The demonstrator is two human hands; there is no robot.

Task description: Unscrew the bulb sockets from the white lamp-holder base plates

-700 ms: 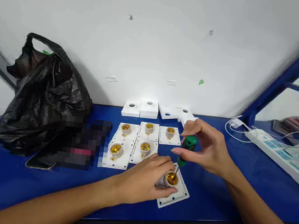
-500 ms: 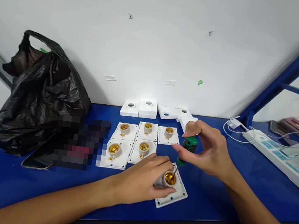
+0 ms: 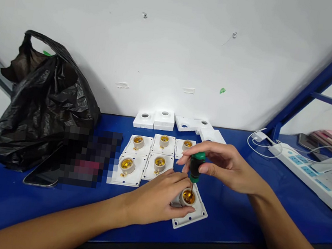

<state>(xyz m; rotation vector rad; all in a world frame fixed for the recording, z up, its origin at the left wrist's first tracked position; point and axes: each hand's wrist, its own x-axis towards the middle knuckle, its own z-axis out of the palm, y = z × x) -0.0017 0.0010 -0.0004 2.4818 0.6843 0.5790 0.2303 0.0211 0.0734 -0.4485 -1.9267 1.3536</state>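
My left hand (image 3: 158,199) is closed round a lamp socket (image 3: 187,197) with a brass-coloured inside, which sits on a white square base plate (image 3: 196,216) lying on the table. A short screwdriver (image 3: 196,166) with a green and black handle stands nearly upright, its shaft reaching down into that socket. My right hand (image 3: 225,165) grips the handle between thumb and fingers. Just beyond my left hand lie several more white plates with sockets, among them a near-left socket (image 3: 127,165) and a middle socket (image 3: 159,163).
White covers (image 3: 164,120) with round holes lie along the wall. A black plastic bag (image 3: 47,108) and a phone (image 3: 43,171) are at the left. On the right lies a white power strip (image 3: 310,173) with cables. The blue table's front edge (image 3: 174,243) runs below my arms.
My right hand and the screwdriver have shifted left, and the tilted screwdriver is now nearly upright. My left hand stays on the socket.
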